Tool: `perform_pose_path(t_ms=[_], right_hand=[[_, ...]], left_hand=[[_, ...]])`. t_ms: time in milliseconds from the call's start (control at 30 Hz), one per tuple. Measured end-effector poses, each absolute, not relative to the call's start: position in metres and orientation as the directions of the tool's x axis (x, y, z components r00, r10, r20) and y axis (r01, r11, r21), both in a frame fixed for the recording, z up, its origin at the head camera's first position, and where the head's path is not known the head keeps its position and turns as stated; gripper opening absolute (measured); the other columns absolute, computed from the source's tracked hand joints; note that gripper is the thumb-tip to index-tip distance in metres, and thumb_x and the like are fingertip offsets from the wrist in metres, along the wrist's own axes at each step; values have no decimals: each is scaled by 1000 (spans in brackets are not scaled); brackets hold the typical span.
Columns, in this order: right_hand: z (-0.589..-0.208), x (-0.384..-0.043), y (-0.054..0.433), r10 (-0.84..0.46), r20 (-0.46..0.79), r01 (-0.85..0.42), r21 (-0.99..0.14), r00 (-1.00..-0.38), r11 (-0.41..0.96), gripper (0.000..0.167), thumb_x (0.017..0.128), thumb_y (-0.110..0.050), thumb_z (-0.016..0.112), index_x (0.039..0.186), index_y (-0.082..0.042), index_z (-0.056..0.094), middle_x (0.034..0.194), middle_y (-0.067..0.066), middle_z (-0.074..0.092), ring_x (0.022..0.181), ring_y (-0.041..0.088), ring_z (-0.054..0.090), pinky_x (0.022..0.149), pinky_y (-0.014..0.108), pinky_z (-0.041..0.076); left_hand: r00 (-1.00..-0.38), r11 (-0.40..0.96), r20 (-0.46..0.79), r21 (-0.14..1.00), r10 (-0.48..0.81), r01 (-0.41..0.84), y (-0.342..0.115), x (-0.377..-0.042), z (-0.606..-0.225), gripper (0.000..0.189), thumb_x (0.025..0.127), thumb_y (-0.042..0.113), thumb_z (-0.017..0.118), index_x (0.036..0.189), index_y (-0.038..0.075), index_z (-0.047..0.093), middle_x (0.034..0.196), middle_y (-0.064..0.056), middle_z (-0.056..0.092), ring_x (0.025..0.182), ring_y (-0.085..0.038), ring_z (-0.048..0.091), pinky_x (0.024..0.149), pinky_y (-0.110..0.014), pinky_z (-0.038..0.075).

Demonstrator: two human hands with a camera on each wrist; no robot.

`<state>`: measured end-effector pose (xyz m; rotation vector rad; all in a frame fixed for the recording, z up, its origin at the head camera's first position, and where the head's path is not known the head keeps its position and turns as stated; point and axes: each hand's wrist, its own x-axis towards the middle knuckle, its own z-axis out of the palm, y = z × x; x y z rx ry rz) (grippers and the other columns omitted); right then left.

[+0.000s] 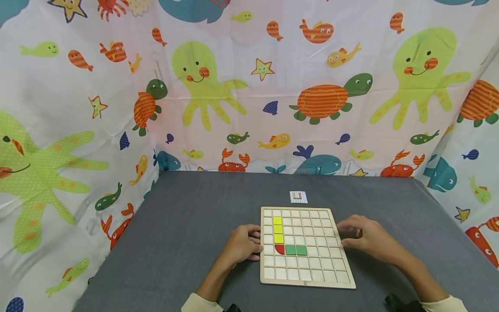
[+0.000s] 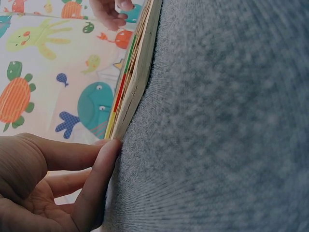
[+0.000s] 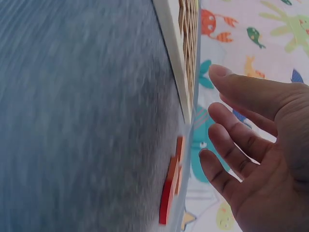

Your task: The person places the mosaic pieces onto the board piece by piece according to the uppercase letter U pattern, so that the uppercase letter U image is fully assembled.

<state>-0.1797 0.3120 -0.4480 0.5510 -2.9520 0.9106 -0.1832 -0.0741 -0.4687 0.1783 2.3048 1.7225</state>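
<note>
A wooden grid board (image 1: pixel 308 284) with white squares lies on the grey cloth. On it, three yellow square tiles (image 1: pixel 277 229) form a column above a red quarter-round tile (image 1: pixel 279 249), and two green square tiles (image 1: pixel 296 250) continue to its right. My left hand (image 1: pixel 242 245) pinches the board's left edge; in the left wrist view its fingertips (image 2: pixel 112 147) meet at the rim. Beside the right edge is my right hand (image 1: pixel 366 238), fingers loosely bent and holding nothing. The right wrist view shows its thumb and fingers spread, apart from the board.
A small card (image 1: pixel 298 197) with a printed grid pattern lies beyond the board's far edge. Red and orange pieces (image 3: pixel 168 193) lie on the cloth past the board in the right wrist view. A curtain (image 1: pixel 249 151) printed with sea animals surrounds the table (image 1: pixel 195 203).
</note>
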Motion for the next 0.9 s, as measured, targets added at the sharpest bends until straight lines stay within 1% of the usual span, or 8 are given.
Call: perform_pose_path(t_ms=[67,167,267,400,500,667,833,900], right_hand=[[-448,-179,319,-308,93,-308,-542,-947,782,45,86,-26,90,126,-11,76,123,8,70,100,20,65,78,32,58],[-448,-177,329,-278,87,-281,-532,-957,799,47,85,-27,91,127,-11,75,126,10,70,98,21,64,75,30,56],[-449,-176,338,-266,110,-283,-521,-958,805,45,84,-27,91,124,-11,76,118,6,71,94,17,63,70,27,53],[-451,-175,348,-262,150,-302,-497,-953,814,42,84,-27,91,120,-11,77,109,0,72,92,13,63,71,27,54],[-452,-175,355,-244,142,-283,-476,-959,833,40,85,-28,91,119,-12,78,109,-1,72,95,16,65,73,29,56],[-454,-177,365,-207,103,-231,-458,-973,859,42,85,-31,91,119,-11,78,112,2,73,101,23,68,80,40,59],[-458,-178,373,-215,106,-240,-441,-971,865,40,83,-32,92,115,-11,79,110,1,73,97,17,65,79,36,57],[-458,-179,375,-212,86,-228,-439,-974,869,37,84,-30,91,114,-10,80,110,2,73,97,17,64,79,38,56]], left_hand=[[-959,288,-130,956,252,-54,-74,-183,-469,58,83,-14,78,139,-6,63,115,-17,66,98,-22,68,60,-36,67],[-958,286,-130,957,254,-54,-74,-183,-469,58,83,-13,78,139,-6,63,115,-17,66,97,-22,68,60,-36,67],[-959,284,-129,957,254,-54,-74,-183,-469,58,83,-14,78,138,-6,63,115,-17,66,97,-22,68,60,-36,67],[-959,285,-129,957,252,-54,-74,-183,-469,58,83,-14,78,138,-6,63,115,-17,66,97,-23,68,60,-36,67],[-959,287,-132,956,252,-56,-74,-183,-469,58,82,-14,78,138,-6,63,115,-17,66,98,-23,68,60,-36,67],[-959,294,-133,954,249,-56,-74,-183,-469,58,82,-14,79,138,-6,63,115,-16,66,98,-23,68,60,-36,67],[-960,304,-133,951,245,-54,-73,-184,-469,58,83,-13,79,138,-6,63,115,-16,66,99,-23,68,59,-35,67],[-960,306,-133,951,245,-54,-73,-184,-469,58,83,-13,79,138,-6,63,116,-16,66,99,-23,69,60,-35,67]])
